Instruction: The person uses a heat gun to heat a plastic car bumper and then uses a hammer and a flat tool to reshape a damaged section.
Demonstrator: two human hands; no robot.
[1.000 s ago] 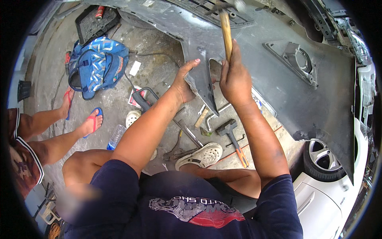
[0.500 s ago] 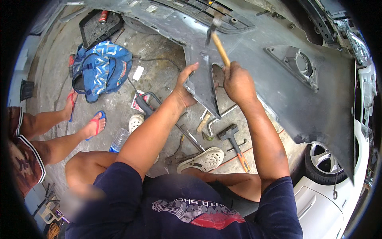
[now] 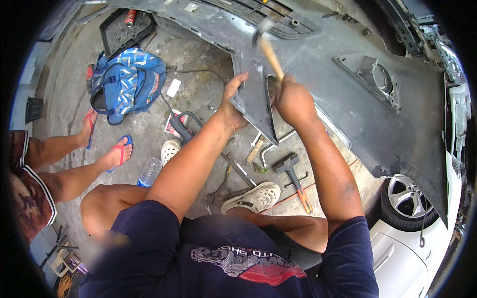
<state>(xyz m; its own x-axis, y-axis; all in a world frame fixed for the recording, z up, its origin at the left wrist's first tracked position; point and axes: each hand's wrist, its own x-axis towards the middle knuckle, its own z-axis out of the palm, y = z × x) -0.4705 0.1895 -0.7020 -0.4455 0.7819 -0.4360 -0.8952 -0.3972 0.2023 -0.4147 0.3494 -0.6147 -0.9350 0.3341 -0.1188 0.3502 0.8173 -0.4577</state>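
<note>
A large grey car bumper cover (image 3: 318, 64) stretches across the top and right, its inner side toward me. My left hand (image 3: 233, 104) grips the narrow pointed end of it, the thumb lying along the edge. My right hand (image 3: 297, 102) is closed around the wooden handle of a hammer (image 3: 271, 55). The hammer's metal head, blurred by motion, is over the bumper cover near a slotted grille section (image 3: 283, 20). I cannot tell whether the head touches the surface. A long opening in the cover lies between my two hands.
On the floor before me lie a sledgehammer (image 3: 293, 174) with an orange-and-black handle, bent metal bars and a corded tool (image 3: 183, 130). A blue bag (image 3: 126, 87) sits at left near a person's sandalled feet (image 3: 119, 153). A wheel (image 3: 405, 198) and white car body are at right.
The hammer has swung slightly left and its head is more blurred. My right hand has shifted a little left, while my left hand keeps its hold on the bumper cover.
</note>
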